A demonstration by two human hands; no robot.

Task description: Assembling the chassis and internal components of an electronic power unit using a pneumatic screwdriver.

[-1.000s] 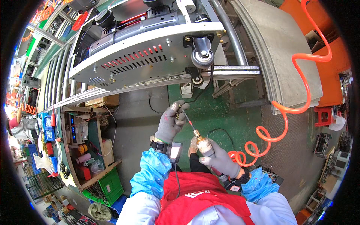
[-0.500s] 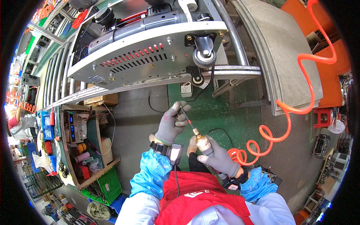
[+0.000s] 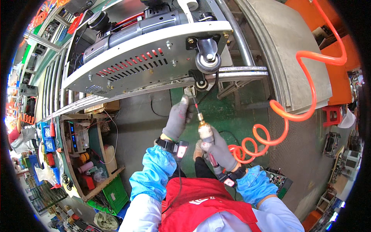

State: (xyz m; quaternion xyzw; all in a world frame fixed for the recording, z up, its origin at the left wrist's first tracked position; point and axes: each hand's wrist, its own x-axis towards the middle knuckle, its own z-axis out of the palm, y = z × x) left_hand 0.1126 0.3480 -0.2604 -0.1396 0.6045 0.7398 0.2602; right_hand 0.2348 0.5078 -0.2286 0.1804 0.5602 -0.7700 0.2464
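My right hand [image 3: 223,151], in a grey glove, is wrapped round an air screwdriver [image 3: 205,132] fed by a coiled orange hose [image 3: 285,114]. Its long bit [image 3: 196,103] points up toward the machine. Beside the bit's tip is my gloved left hand [image 3: 179,118], fingers pinched together; whatever they hold is hidden. Just beyond the fingertips stands a machine with a white metal side panel [image 3: 127,63], pierced by rows of slots and fitted with bolts. A large caster [image 3: 208,61] and a smaller caster [image 3: 201,84] are mounted at its right end.
The machine rests on a metal-framed roller conveyor [image 3: 247,72]. Stacked grey sheets [image 3: 288,50] stand at the right, near a red stool [image 3: 331,116]. At the left is a wooden-framed cabinet [image 3: 101,154] with a green crate [image 3: 116,194] below. A black cable [image 3: 154,109] hangs under the conveyor.
Both hands have moved forward, toward the machine's lower edge, the screwdriver with them. The orange hose has swung left, and the view has shifted slightly.
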